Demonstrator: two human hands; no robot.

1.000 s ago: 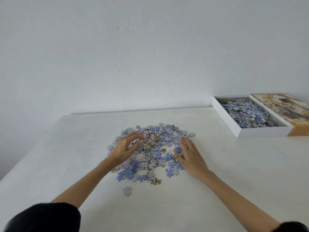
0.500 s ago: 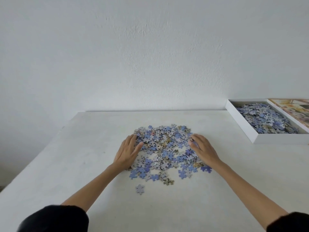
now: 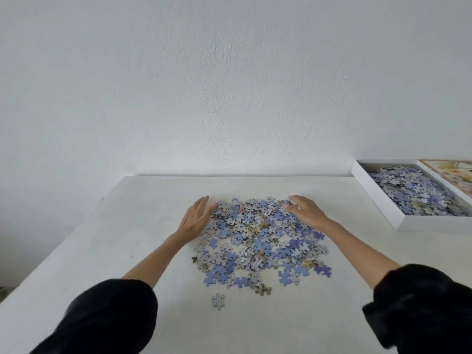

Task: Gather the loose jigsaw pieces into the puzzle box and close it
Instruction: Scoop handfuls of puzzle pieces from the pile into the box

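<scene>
The loose jigsaw pieces (image 3: pixel 258 238) lay in a flat, ragged heap mid-desk: thin card shapes with knobs and notches, some blue-faced, some showing dotted grey backs. The left grip (image 3: pixel 195 221) stood on edge against the heap's far left side, fingers straight, released. The right grip (image 3: pixel 306 213) lay on the far right rim, fingers slack, grasping nothing. One stray piece (image 3: pixel 218 300) sat alone nearer the person. The desk (image 3: pixel 127 238) was matt white. Well apart at the far right stood the open puzzle box (image 3: pixel 378 198), shallow, white-walled, part-filled with pieces, its printed lid (image 3: pixel 454 175) just beside it
</scene>
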